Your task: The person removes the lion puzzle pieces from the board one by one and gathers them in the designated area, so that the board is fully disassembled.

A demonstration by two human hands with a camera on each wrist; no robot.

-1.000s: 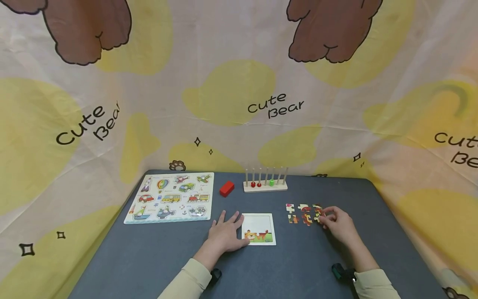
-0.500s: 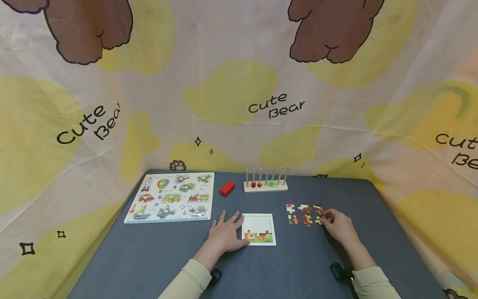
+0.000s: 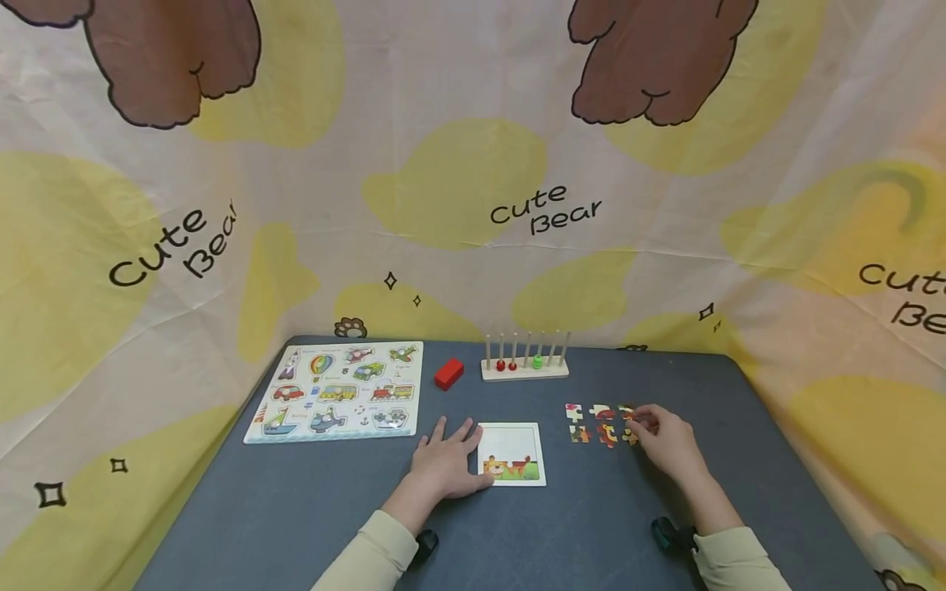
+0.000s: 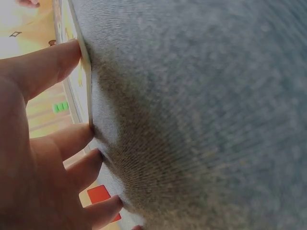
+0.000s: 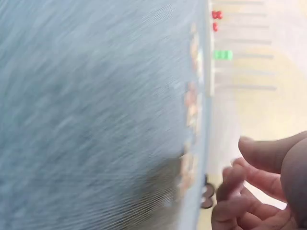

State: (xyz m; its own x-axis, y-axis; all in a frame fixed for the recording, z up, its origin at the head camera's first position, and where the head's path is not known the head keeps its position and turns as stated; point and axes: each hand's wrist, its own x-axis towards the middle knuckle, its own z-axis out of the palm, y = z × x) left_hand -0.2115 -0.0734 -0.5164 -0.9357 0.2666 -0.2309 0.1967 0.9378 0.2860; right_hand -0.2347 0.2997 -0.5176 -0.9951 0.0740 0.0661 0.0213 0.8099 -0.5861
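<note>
A white puzzle frame (image 3: 510,443) lies flat at the middle of the table, with a cartoon animal picture along its lower part. My left hand (image 3: 446,468) rests with spread fingers at its left side; in the left wrist view the thumb touches the frame's edge (image 4: 86,76). Several jigsaw pieces (image 3: 607,434) lie in two rows to the right. My right hand (image 3: 671,443) hovers at the right end of these rows, fingers loosely bent. Nothing shows between thumb and fingertips in the right wrist view, where the pieces (image 5: 192,108) look blurred.
A picture board of vehicles (image 3: 336,414) lies at the back left. Beside it are a red block (image 3: 448,373) and a white peg stand (image 3: 525,371) with red and green beads. A printed cloth (image 3: 443,189) hangs behind the table (image 3: 576,533).
My right hand has shifted slightly away from the rightmost lower piece, which shows more fully and sits a little lower. My left hand and the frame stay put.
</note>
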